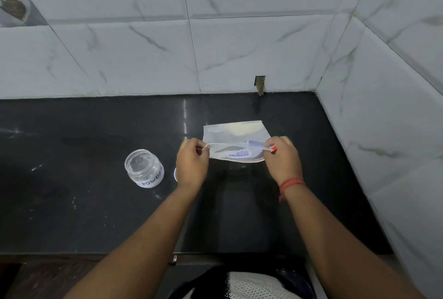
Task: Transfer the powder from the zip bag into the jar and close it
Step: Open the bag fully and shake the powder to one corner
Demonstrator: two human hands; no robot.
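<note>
The left hand [191,162] pinches the left end of the bag [236,141] mouth; the right hand [281,157] pinches the right end at the red slider [274,148]. Each grip is closed on the bag, held just above the desk [96,214]. Powder [242,129] sits at the far end. The open jar [143,168] stands left, near the left hand; a white lid [175,174] edge shows behind that hand. Risk: pulling the mouth open abruptly or tilting early could spill powder onto the desk; the jar's narrow opening invites overshoot.
</note>
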